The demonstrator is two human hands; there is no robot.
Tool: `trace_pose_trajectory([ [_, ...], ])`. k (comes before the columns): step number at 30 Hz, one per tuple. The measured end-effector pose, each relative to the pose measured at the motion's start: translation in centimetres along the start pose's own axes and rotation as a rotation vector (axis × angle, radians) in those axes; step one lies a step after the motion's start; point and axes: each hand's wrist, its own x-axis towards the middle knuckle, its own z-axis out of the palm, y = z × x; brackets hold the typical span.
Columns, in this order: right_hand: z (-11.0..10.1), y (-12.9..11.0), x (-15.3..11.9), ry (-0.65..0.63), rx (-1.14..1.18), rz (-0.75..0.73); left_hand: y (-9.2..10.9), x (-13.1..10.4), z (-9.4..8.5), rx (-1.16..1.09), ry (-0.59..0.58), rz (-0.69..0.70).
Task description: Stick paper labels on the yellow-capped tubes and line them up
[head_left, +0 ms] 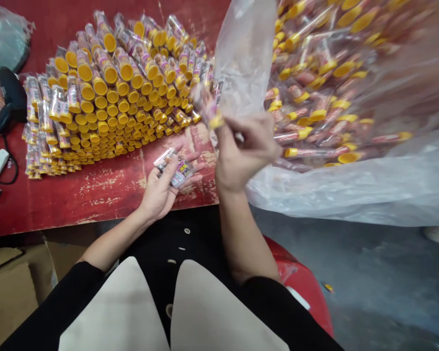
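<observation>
My left hand [158, 192] is palm up over the near part of the table, its thumb pressing a small stack of printed labels [176, 169] onto the fingers. My right hand [243, 148], smeared by motion, grips a clear tube with a yellow cap [209, 109] by its capped end. That tube tilts up and to the left, close to the right end of a big pile of similar capped tubes [111, 97]. The piled tubes lie in stacked rows, most caps facing me. What the right fingertips touch is partly hidden.
A large clear plastic bag [247, 53] at the right holds many loose capped tubes [318, 114]. A black handheld scanner [12, 95] with a cable sits on the red table [106, 195] at the left. Below are cardboard boxes [10, 287] and a red stool [310, 287].
</observation>
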Motion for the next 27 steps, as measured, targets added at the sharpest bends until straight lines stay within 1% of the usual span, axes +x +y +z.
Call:
trace_pose_trajectory([
  [1, 2.2, 0.9, 2.1, -0.003, -0.044, 0.029, 0.1, 0.1, -0.1, -0.011, 0.012, -0.002],
  [2, 4.4, 1.7, 4.2, -0.034, -0.104, 0.073, 0.2, 0.2, -0.3, -0.012, 0.024, -0.002],
  [4, 8.4, 2.8, 8.1, -0.188, -0.187, 0.118, 0.4, 0.2, -0.8, 0.005, 0.040, -0.005],
  [5, 9.6, 3.2, 9.6, -0.266, -0.221, 0.117, 0.4, 0.1, -1.1, 0.017, 0.050, -0.003],
  [6, 10.1, 3.5, 10.8, -0.342, -0.254, 0.100, 0.5, 0.1, -1.5, 0.028, 0.066, 0.001],
  [7, 10.0, 3.9, 11.7, -0.398, -0.288, 0.071, 0.7, 0.1, -1.9, 0.036, 0.088, 0.005],
  [8, 9.0, 4.3, 12.4, -0.443, -0.331, 0.040, 0.8, 0.1, -2.4, 0.040, 0.117, 0.009],
  [9, 7.5, 4.9, 12.8, -0.471, -0.387, 0.016, 0.9, 0.2, -2.8, 0.042, 0.148, 0.009],
  [10, 5.5, 5.7, 13.1, -0.478, -0.446, 0.004, 0.9, 0.3, -3.1, 0.041, 0.176, 0.005],
  [12, 1.3, 7.8, 13.6, -0.452, -0.565, 0.037, 0.9, 0.7, -3.5, 0.029, 0.202, -0.020],
  [14, -2.1, 10.6, 14.1, -0.473, -0.652, 0.103, 0.5, 1.1, -3.3, 0.013, 0.189, -0.051],
  [15, -3.1, 12.1, 14.3, -0.500, -0.669, 0.117, 0.3, 1.3, -3.1, 0.007, 0.175, -0.065],
  [17, -4.1, 14.5, 14.5, -0.559, -0.664, 0.104, -0.1, 1.5, -2.4, -0.002, 0.165, -0.076],
  [18, -4.3, 15.1, 14.4, -0.566, -0.647, 0.086, -0.3, 1.5, -2.1, -0.009, 0.174, -0.073],
  [19, -4.5, 15.3, 14.2, -0.549, -0.627, 0.069, -0.4, 1.5, -1.8, -0.019, 0.190, -0.064],
  [20, -4.8, 14.9, 13.7, -0.518, -0.609, 0.055, -0.5, 1.5, -1.6, -0.034, 0.210, -0.052],
  [22, -5.7, 12.8, 12.0, -0.450, -0.522, 0.009, -0.5, 1.6, -1.3, -0.067, 0.242, -0.041],
  [23, -6.3, 11.2, 10.8, -0.423, -0.436, -0.009, -0.4, 1.6, -1.2, -0.081, 0.247, -0.044],
  [25, -7.5, 7.4, 7.4, -0.395, -0.166, -0.004, -0.3, 1.8, -1.2, -0.101, 0.264, -0.040],
  [26, -8.0, 5.4, 5.4, -0.411, -0.033, 0.041, -0.3, 2.0, -1.2, -0.106, 0.282, -0.027],
  [27, -8.3, 3.6, 3.3, -0.422, 0.048, 0.077, -0.3, 2.1, -1.2, -0.110, 0.305, -0.007],
])
